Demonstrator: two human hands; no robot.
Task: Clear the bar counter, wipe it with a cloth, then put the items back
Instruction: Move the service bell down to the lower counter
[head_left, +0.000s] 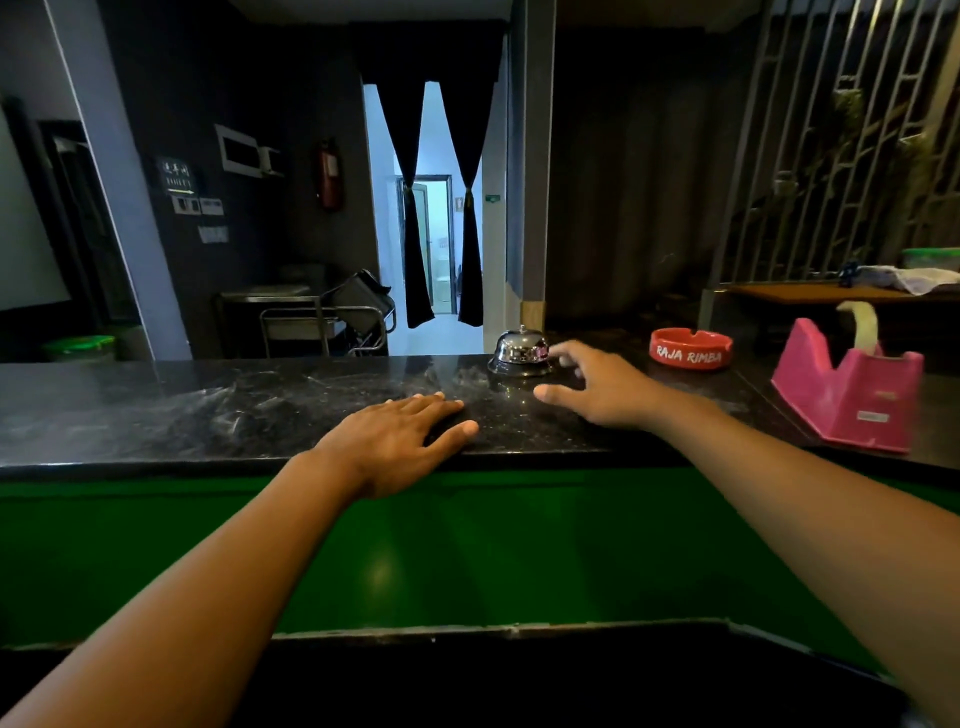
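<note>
Counter: dark polished stone, pale streaks and smears across top, runs left to right; front face below edge green. Left hand lies flat on top near front edge, fingers straight. Chrome bell stands at far edge, middle-right. Red ashtray, white lettering "RAJA RIMBA", sits right of bell, apart from it. Pink tape dispenser stands at right end, nearer front, tape strip curling up from it.
</note>
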